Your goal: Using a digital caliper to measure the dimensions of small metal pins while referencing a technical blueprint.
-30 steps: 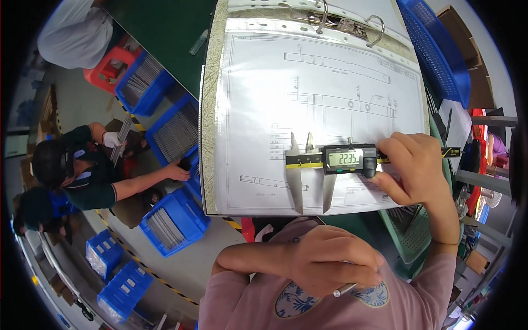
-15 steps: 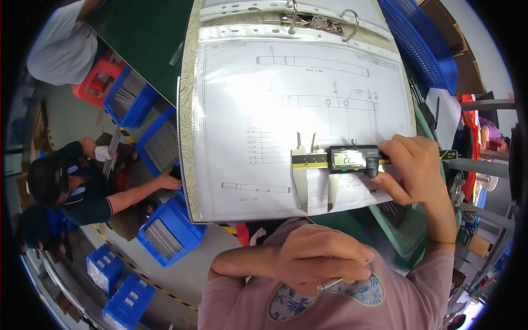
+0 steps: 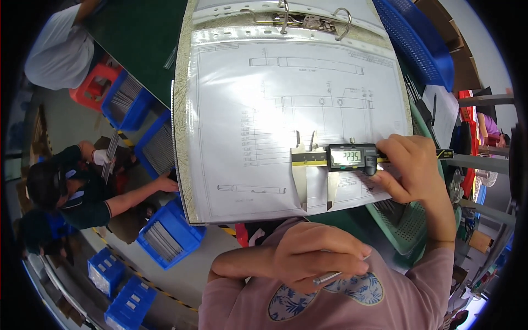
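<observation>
My right hand point(image 3: 410, 168) is closed on the slider end of a digital caliper point(image 3: 352, 158), thumb below and fingers above. The caliper lies level over an open ring binder point(image 3: 184, 137), its jaws spread with nothing between them and its display lit. Under it, a drawing sheet point(image 3: 231, 121) in a clear sleeve shows slender rod outlines and carries a bright glare. Nearer my chest, my left hand point(image 3: 319, 256) is closed on a thin shiny metal rod point(image 3: 328, 278). Only the rod's end and a small part by the fingertips show; the fingers cover the middle.
A green perforated basket point(image 3: 410, 242) and a blue basket point(image 3: 423, 49) stand on the right. At left, a co-worker point(image 3: 82, 187) in dark clothes holds rods among blue bins point(image 3: 170, 231) of metal rods. A red stool point(image 3: 93, 88) stands behind, near a person in white.
The digits on the caliper's display have changed. The binder has shifted slightly left in view relative to the caliper. My left hand has moved slightly left, still holding the rod.
</observation>
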A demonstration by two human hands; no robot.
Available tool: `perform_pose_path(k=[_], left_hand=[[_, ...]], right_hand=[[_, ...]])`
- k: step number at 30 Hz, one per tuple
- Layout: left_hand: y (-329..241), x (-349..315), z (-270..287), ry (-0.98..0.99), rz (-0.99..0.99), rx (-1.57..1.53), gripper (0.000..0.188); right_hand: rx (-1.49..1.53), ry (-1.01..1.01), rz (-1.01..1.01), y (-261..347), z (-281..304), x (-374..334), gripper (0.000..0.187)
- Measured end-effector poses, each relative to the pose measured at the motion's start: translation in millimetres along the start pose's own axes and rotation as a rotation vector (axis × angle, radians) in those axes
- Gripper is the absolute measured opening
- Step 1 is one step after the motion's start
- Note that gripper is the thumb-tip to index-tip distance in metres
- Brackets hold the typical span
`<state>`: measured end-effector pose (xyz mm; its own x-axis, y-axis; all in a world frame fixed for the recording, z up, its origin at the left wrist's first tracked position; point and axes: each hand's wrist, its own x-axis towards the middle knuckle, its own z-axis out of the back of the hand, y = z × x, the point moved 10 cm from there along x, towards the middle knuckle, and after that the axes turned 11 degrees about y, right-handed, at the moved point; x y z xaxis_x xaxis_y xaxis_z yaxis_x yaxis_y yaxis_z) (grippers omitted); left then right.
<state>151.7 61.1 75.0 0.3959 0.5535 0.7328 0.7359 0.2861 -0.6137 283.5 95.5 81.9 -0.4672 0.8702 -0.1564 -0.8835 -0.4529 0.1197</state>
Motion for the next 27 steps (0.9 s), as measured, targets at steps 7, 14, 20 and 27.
perform_pose_path(k=[7,14,20,27], left_hand=[[1,0,4,-0.055,0.003,-0.016,0.015],[3,-3,7,-0.078,0.043,-0.004,0.013],[-2,-1,10,-0.052,0.050,0.115,0.012],[-16,8,45,0.117,0.403,0.547,0.010]], right_hand=[[-0.028,-0.009,-0.008,0,3,-3,0.031],[-0.012,-0.013,-0.053,-6,3,-20,0.030],[-0.013,-0.006,-0.071,-8,-1,-24,0.035],[-0.025,0.002,-0.091,-9,-6,-26,0.036]])
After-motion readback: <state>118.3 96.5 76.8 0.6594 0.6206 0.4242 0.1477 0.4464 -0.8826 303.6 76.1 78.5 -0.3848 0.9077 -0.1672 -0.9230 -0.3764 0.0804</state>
